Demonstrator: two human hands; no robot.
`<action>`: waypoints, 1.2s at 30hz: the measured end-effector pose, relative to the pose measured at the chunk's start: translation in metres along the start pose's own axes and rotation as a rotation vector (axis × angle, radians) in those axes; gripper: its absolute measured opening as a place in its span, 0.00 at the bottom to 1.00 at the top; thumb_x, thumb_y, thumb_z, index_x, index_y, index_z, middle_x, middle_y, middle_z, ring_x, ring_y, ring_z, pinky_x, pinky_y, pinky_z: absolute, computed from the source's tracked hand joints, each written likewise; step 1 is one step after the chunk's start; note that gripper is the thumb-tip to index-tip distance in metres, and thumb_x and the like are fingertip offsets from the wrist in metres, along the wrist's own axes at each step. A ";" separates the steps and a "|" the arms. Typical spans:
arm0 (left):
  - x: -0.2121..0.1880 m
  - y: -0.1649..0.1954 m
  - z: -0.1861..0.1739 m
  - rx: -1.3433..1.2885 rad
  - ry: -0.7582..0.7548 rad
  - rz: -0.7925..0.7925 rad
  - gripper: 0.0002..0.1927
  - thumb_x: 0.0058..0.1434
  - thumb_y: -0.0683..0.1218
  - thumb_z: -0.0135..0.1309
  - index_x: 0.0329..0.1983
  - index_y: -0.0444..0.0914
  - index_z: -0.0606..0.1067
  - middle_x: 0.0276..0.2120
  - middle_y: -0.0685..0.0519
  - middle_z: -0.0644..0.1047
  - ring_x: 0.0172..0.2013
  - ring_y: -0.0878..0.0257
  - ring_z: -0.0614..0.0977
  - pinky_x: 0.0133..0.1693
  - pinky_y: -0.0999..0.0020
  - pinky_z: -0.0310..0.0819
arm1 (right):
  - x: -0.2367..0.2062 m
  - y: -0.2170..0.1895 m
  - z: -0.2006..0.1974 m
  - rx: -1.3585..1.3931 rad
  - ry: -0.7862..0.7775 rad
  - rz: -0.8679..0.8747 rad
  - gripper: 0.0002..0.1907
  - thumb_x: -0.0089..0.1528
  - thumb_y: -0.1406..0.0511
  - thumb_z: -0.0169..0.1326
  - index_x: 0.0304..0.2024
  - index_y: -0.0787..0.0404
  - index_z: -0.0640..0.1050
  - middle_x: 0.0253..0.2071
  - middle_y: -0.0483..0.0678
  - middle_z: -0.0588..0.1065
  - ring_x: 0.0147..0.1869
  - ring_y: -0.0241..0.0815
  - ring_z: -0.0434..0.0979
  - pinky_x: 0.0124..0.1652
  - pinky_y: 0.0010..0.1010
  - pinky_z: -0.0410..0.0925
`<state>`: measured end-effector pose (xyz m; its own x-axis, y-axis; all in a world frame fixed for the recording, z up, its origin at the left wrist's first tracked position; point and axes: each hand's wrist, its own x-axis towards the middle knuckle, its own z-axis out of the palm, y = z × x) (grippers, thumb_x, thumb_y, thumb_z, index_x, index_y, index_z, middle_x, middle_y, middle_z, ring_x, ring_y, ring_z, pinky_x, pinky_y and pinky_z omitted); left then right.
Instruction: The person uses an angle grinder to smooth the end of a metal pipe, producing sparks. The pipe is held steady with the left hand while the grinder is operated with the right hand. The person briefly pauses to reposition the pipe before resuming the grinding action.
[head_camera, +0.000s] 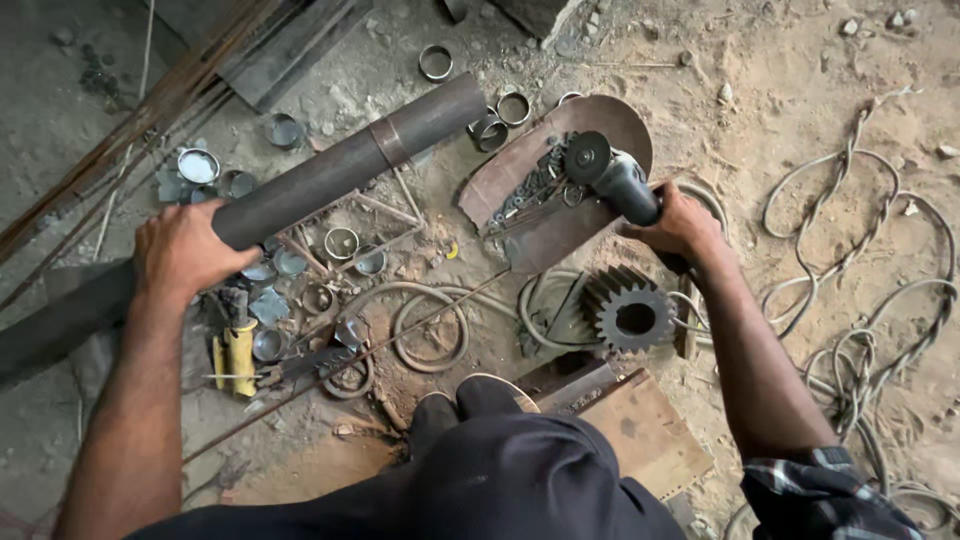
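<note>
Step in hand, judged: steadying work before grinding. Left hand (185, 250), fingers wrapped over steel pipe (330, 175), lay at 9 o'clock. Right hand (680, 222), fingers clamped round angle grinder (610, 175), at 2 o'clock, disc apart from pipe. Next move likely calls for bringing disc to pipe w/ firm grip.

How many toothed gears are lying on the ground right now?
1. The gear lies on the dirt below the right hand, beside coiled cable. Others may be hidden in the scrap near the left hand.
</note>
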<state>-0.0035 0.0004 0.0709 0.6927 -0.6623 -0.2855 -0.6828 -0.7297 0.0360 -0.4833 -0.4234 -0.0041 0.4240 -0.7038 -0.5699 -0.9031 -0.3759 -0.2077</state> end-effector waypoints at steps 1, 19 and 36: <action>0.000 0.000 0.000 0.006 -0.004 0.001 0.33 0.42 0.59 0.70 0.53 0.44 0.82 0.43 0.42 0.84 0.44 0.43 0.85 0.51 0.47 0.77 | -0.001 0.000 -0.004 0.023 -0.020 -0.034 0.52 0.49 0.42 0.67 0.66 0.61 0.66 0.51 0.65 0.77 0.54 0.61 0.79 0.53 0.49 0.71; -0.001 0.000 0.000 0.017 0.038 0.030 0.33 0.41 0.60 0.70 0.52 0.46 0.83 0.41 0.41 0.84 0.42 0.42 0.85 0.47 0.46 0.78 | -0.012 -0.057 -0.046 -0.358 0.090 -0.099 0.24 0.54 0.55 0.66 0.51 0.53 0.81 0.35 0.52 0.81 0.32 0.45 0.81 0.31 0.38 0.74; 0.000 0.001 0.001 0.038 0.036 0.017 0.36 0.40 0.60 0.71 0.55 0.47 0.82 0.42 0.40 0.83 0.43 0.41 0.84 0.48 0.46 0.77 | 0.016 -0.066 -0.012 -0.412 0.153 -0.131 0.20 0.54 0.58 0.64 0.43 0.65 0.79 0.29 0.52 0.77 0.25 0.41 0.74 0.24 0.34 0.70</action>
<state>-0.0042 -0.0001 0.0699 0.6883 -0.6809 -0.2503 -0.7025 -0.7117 0.0040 -0.4164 -0.4166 0.0098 0.5656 -0.7039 -0.4296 -0.7522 -0.6539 0.0810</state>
